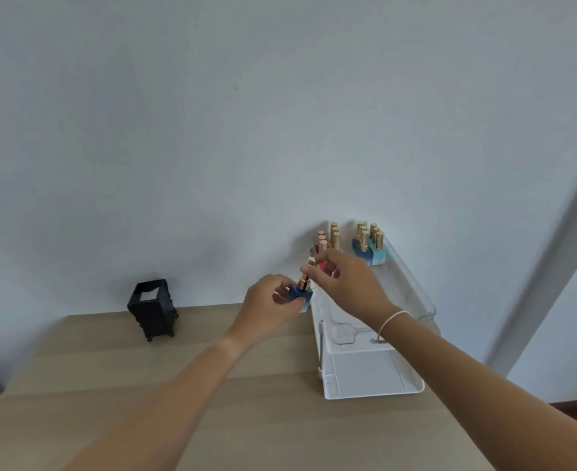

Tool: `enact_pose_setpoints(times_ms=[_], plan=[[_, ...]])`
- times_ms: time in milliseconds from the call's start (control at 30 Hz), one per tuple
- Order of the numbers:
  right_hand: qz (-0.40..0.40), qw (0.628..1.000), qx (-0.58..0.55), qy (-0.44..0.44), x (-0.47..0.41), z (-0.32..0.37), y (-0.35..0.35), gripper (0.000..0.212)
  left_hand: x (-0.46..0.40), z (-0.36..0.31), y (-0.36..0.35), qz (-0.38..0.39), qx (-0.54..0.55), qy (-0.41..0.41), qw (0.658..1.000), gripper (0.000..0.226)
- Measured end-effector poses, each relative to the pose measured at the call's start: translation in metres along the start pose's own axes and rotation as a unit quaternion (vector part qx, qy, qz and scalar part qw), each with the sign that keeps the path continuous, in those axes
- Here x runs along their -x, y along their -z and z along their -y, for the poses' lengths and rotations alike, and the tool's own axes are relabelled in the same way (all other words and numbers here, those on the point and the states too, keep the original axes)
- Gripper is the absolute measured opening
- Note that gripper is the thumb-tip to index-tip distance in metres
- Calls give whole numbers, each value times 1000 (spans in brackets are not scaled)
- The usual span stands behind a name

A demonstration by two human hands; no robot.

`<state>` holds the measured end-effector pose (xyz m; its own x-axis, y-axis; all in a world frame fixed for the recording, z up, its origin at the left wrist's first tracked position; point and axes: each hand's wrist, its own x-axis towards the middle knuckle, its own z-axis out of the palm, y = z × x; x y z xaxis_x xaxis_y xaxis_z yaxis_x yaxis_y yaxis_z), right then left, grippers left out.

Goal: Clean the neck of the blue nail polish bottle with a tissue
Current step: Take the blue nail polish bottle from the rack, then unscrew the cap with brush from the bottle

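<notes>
Blue nail polish bottle point(300, 294) held above the table's point(178, 385) far edge, just left of the white tray point(372, 379). Left hand point(270, 305) grips the blue base; right hand point(344, 283) pinches the gold cap point(309, 271) — cap tilted right. Black tissue holder point(152, 305) stands at the far-left edge — well apart.

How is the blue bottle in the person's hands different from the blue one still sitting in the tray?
The held bottle is above the table, gripped at its base by the left hand, with the right hand pinching its gold cap. The tray bottle stands untouched among others at the far end of the tray. The held one looks darker blue. Both have tall gold caps.
</notes>
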<state>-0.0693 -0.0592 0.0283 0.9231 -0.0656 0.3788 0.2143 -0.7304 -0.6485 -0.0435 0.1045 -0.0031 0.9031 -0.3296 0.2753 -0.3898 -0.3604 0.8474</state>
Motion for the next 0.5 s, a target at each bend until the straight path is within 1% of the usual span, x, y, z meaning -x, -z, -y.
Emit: enact_pose_setpoints(times_ms=[133,267,400,500], plan=[[31,999,-30,4,-4,32,-28,24,22,20,39,-8,-1,1,1000,14],[91,994,-46,29,-4,61,-59,11,38,44,77,-11,-8,17,1000,10],[130,989,-55,41,-1,88,-86,18,52,65,111,-9,-17,20,1000,11],[124,992,-7,20,-1,107,-108,25,62,81,133,-9,-26,26,999,19]])
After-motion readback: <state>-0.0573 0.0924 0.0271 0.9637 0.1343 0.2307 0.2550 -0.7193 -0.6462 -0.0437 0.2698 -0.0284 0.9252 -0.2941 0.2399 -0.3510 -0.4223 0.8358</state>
